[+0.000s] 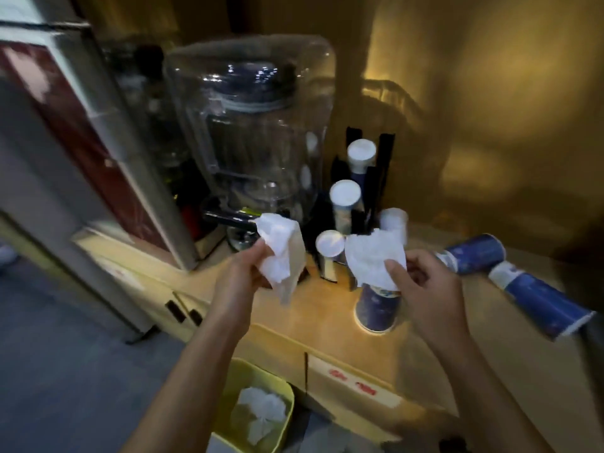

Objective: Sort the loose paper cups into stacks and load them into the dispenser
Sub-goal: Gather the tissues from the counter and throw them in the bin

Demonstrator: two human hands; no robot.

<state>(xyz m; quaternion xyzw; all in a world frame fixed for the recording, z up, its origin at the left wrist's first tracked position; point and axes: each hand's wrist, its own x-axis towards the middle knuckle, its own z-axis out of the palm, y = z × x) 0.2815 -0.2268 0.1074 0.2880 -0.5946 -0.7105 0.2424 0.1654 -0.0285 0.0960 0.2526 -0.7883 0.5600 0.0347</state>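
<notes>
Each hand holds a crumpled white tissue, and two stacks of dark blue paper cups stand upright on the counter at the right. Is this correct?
Not quite. In the head view the two stacks of dark blue paper cups lie on their sides on the beige wooden counter. The left hand and the right hand do each hold a crumpled white tissue.

blue cup stacks (519, 282) toppled, dispenser (366, 184) part-filled
</notes>
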